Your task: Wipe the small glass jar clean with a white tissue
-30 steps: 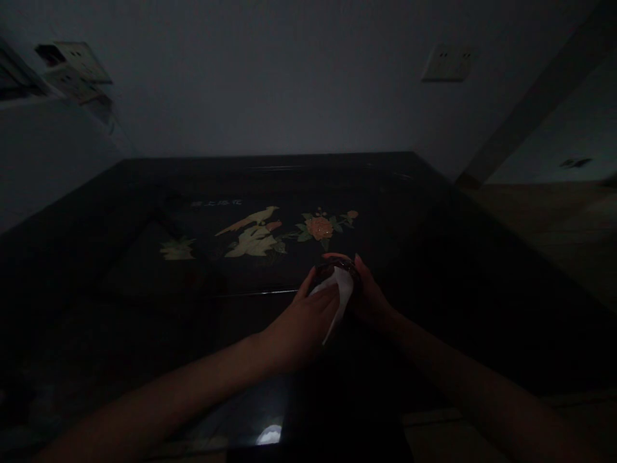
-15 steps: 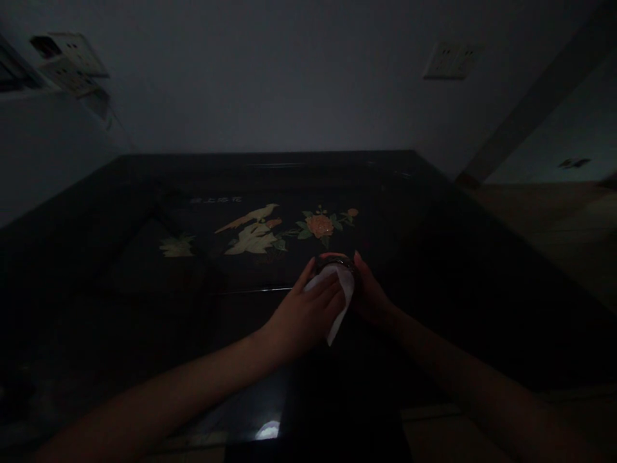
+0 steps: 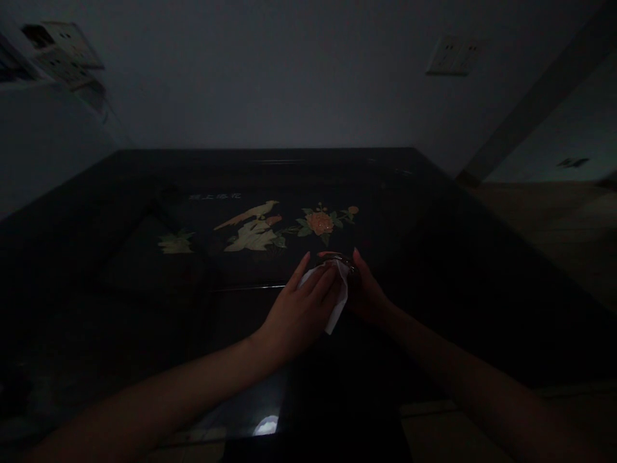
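My right hand (image 3: 369, 289) is wrapped round a small dark, shiny, rounded object (image 3: 340, 258), gripping it from the right side. The dim light and my hands hide most of this object, so its kind is not clear. A white tissue (image 3: 339, 307) lies under the fingers of my left hand (image 3: 301, 308), which press it against the object's near face. The thumb of my left hand stands apart, pointing up. Both hands are just above the near part of a glossy black table (image 3: 260, 321).
The tabletop has an inlaid picture of a bird (image 3: 255, 215) and a peony (image 3: 321, 223). Behind it rises a pale wall with a right-hand socket (image 3: 453, 55) and left-hand sockets (image 3: 72, 45). A wooden floor (image 3: 544, 218) shows at the right.
My left hand has slid slightly over the object with the tissue, and its thumb has moved off to the left. My right hand keeps its hold. The view has tilted a little.
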### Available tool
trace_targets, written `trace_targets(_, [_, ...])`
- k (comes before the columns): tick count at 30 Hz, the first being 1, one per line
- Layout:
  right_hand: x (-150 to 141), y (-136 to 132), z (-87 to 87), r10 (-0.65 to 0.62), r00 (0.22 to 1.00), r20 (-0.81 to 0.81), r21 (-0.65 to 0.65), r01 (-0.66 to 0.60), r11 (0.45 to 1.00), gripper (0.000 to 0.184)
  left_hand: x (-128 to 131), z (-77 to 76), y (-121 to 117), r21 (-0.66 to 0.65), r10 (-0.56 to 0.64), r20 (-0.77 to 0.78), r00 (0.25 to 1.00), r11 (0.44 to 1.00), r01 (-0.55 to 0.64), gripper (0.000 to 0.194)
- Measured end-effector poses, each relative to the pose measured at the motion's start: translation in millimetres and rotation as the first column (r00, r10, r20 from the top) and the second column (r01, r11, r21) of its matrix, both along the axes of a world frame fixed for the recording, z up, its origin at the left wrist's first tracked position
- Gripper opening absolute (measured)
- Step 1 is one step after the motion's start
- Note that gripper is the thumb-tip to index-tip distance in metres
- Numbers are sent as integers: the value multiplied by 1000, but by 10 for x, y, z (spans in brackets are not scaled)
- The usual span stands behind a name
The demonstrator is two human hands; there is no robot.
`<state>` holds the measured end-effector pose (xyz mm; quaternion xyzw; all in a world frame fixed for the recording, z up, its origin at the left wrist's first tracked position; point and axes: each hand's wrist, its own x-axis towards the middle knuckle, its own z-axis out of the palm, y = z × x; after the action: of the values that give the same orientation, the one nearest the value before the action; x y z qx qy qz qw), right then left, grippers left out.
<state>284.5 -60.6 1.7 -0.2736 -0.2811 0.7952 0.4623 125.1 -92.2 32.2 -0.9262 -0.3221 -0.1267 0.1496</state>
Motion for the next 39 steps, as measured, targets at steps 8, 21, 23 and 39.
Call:
trace_targets(8, [2,7,-28,27,1000,5,-16,-26,1000,47,-8,32,-30,37,-2,-17,1000,999,3,40])
trace_targets(21, [-26,-11,17,6,999,32,-25,-5,1000,48,-19,110,-73,-69,-55,65,996,996,60,29])
trace_targets(23, [-26,-13,25,-1,999,44,-28,2,1000,47,-25,94,-58,-130,-74,94,993,988,86,31])
trace_targets(39, [-18,-14,17,35,999,-10,-43,-35,998,42,-10,-32,-16,20,-35,90,995,999,34,35])
